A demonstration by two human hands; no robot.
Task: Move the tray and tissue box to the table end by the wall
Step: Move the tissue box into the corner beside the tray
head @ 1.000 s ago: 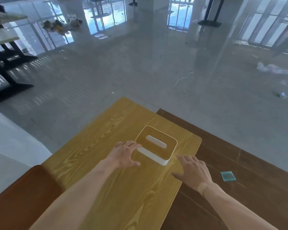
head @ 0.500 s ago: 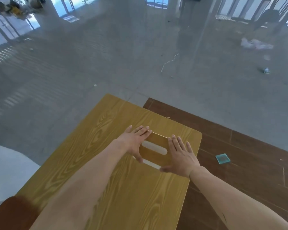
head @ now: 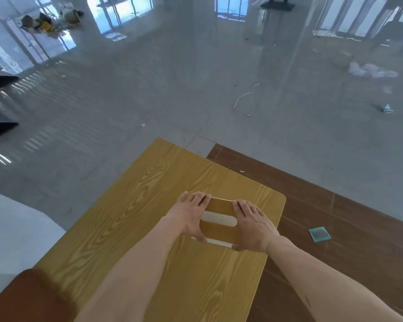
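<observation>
1. Two hands clamped on one box [head: 219,226]: left hand [head: 190,216] flat against its left end, right hand [head: 251,225] against its right end, palms facing each other across it.
2. Grip state: both hands partly closed around the box ends, fingers [head: 243,209] laid over the top edge at the far corners, thumbs hooked at the near white edge. Nothing else held. Lifted or resting: cannot tell; no gap visible under the box.
3. Box: wood-toned top with a white slot, white sides. Long axis running left to right between the palms, slightly skewed toward the near right.
4. Key relation: box centred between the hands, straight ahead of the body, both hands equally near. Judged a symmetric two-handed carry, neither hand leading.
5. Arm pose: both forearms extended forward and converging, wrists roughly level, elbows out of frame.
6. Location: box on the yellow table [head: 130,228], toward its far right corner, near the right edge.
7. Surroundings: brown floor strip [head: 335,217] just right of the table, a small teal square [head: 319,234] lying on it, well apart from the box. Grey floor beyond. White surface [head: 12,231] at the left, possibly the wall side; not confirmed.
8. Tray: not identified in view.
9. Judgement: next move calls for a pull back or leftward along the table, box kept level; risk of slip if palm pressure eases.
</observation>
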